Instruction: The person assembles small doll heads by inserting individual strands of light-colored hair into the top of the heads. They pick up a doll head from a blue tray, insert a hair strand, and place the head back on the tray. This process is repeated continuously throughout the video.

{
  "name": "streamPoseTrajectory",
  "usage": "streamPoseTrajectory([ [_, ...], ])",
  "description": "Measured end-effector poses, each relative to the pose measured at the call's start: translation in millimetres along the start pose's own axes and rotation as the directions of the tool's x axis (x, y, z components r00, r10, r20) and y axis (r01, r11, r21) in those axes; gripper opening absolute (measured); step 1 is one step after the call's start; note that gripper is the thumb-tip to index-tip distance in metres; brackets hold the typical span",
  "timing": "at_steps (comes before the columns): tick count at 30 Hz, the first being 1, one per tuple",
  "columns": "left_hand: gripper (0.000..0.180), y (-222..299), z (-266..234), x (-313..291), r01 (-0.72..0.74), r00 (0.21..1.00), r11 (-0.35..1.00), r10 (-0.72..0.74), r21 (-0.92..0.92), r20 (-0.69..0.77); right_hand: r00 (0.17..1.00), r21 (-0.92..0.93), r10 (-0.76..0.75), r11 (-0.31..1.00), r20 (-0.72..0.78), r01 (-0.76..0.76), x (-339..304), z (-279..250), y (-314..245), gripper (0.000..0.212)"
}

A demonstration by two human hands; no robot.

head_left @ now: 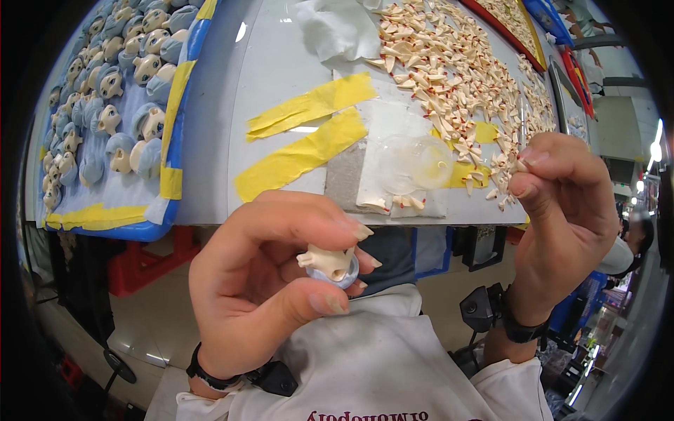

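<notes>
Though tight in left fingers [309, 300], a holed, cream-and-blue head [327, 262]; right fingers [531, 191] tight on cream piece [521, 166].

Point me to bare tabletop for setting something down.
The widest free patch of tabletop lies between the blue tray and the yellow tape strips. A smaller one lies between the upper strip and the crumpled white sheet. Crowded: the right side, under heaped cream pieces, and the tray, holding many doll heads.

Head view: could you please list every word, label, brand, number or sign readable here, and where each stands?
White shirt: dark purple lettering, upside down, cut off below; wording withheld.
Doll head in the left hand: none visible.
Distant background, right: too small and blurred to read.
</notes>
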State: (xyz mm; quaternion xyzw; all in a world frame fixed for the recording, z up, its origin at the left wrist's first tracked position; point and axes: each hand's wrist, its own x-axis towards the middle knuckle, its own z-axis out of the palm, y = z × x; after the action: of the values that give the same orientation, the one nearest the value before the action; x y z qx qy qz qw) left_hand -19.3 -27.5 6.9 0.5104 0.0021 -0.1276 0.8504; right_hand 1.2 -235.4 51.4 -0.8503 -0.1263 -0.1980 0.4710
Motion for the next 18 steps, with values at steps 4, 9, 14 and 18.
streamPoseTrajectory([
  [4,0.043,-1.8,-3.2,0.1,-0.007,1.0,1.0,0.006,-0.022,-0.023,0.998,-0.022,0.018,1.0,0.065,-0.016,2.8,8.6,-3.9,0.017],
  [9,0.046,1.4,-3.4,2.5,-0.007,1.0,1.0,0.007,-0.012,0.019,0.983,-0.177,-0.108,0.975,0.149,0.134,4.3,17.9,-2.5,0.014],
  [14,0.047,-5.7,-10.9,3.7,-0.078,0.992,0.997,0.078,-0.002,0.101,0.967,-0.375,-0.187,0.895,0.174,0.24,4.0,25.2,-8.1,0.016],
  [18,0.05,-2.2,-4.7,3.5,-0.044,0.998,0.999,0.043,0.014,0.037,0.953,-0.449,-0.224,0.843,0.204,0.294,6.4,23.9,-10.9,0.017],
])
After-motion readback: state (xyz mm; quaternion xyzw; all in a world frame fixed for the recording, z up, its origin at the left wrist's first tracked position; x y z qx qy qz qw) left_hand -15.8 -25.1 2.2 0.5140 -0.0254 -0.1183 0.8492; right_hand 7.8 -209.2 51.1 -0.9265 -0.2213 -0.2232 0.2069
